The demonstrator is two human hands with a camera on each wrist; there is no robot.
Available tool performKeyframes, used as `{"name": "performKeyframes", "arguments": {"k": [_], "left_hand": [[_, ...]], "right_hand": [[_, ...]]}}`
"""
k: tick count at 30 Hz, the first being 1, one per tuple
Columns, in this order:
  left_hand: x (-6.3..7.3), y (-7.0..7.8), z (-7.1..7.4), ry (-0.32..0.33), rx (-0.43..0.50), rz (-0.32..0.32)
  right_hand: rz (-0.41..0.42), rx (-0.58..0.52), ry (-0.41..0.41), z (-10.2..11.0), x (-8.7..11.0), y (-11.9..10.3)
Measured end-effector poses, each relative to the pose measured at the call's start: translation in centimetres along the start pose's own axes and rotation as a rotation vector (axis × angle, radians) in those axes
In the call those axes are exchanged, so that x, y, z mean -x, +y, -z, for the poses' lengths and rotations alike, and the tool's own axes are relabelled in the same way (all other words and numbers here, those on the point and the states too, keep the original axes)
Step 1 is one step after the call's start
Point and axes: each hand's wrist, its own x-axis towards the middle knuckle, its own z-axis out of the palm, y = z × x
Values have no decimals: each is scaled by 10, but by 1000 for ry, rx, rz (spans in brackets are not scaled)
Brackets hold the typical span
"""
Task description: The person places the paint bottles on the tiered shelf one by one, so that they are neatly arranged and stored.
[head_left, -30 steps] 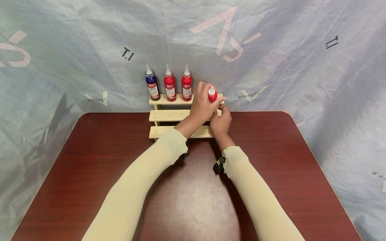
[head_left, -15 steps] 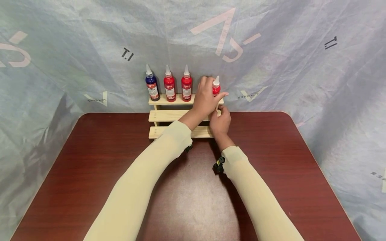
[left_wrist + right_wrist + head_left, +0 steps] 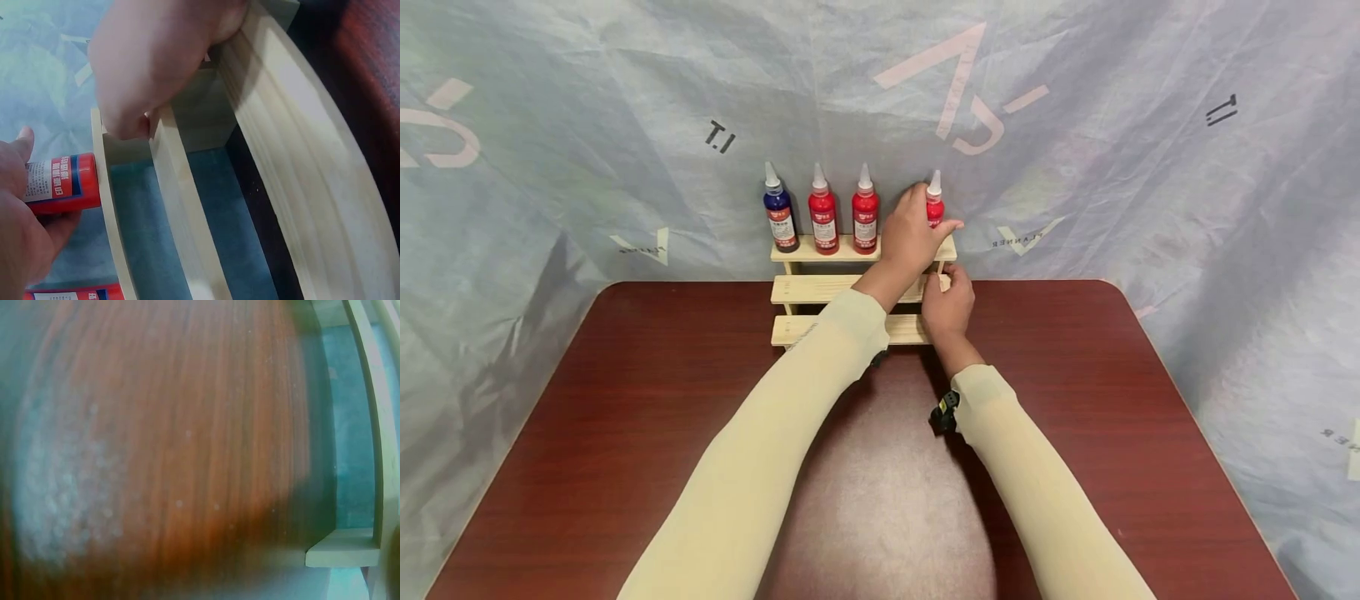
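Observation:
My left hand (image 3: 910,239) holds a red squeeze bottle (image 3: 934,211) with a white pointed nozzle upright at the right end of a three-step wooden rack (image 3: 812,288). In the left wrist view, the bottle's base (image 3: 87,181) is right at the top board's edge, with a thumb and fingers on both sides of its label. My right hand (image 3: 949,307) grips the rack's right end near the middle step. Along the top step stand a blue bottle (image 3: 780,221) and two more red bottles, one the middle red bottle (image 3: 865,218). The right wrist view shows the rack's pale boards (image 3: 378,437) but hardly any hand.
The rack stands at the back edge of a dark red-brown wooden table (image 3: 662,433). Behind it hangs a grey printed sheet (image 3: 1075,167), close to the bottles. Small black cameras (image 3: 945,412) sit at the cream sleeves.
My left hand has turned the red bottle from tilted toward the camera to upright and moved it slightly back to the top step. The right hand keeps its grip on the rack.

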Motion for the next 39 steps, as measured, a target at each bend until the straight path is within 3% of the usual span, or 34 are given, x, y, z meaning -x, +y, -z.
{"name": "performKeyframes", "arguments": {"k": [14,23,27,31,34,39], "left_hand": [[-2,-8,1,-6,-21,47],[3,-2,12,-27,97,70],[7,8,24,2,88,-1],[12,13,31,50,-16,-96],[20,13,37,86,-80,-187],[43,7,49,131,-52,-378]], "right_hand": [[-7,6,-13,-6,4,1],[-3,-12,-30,-10,5,-2],[-2,-26,-28,-10,5,-4],[6,-32,-12,-11,3,-5],[29,-20,-14,-11,2,-4],[37,-6,-47,-9,2,-3]]}}
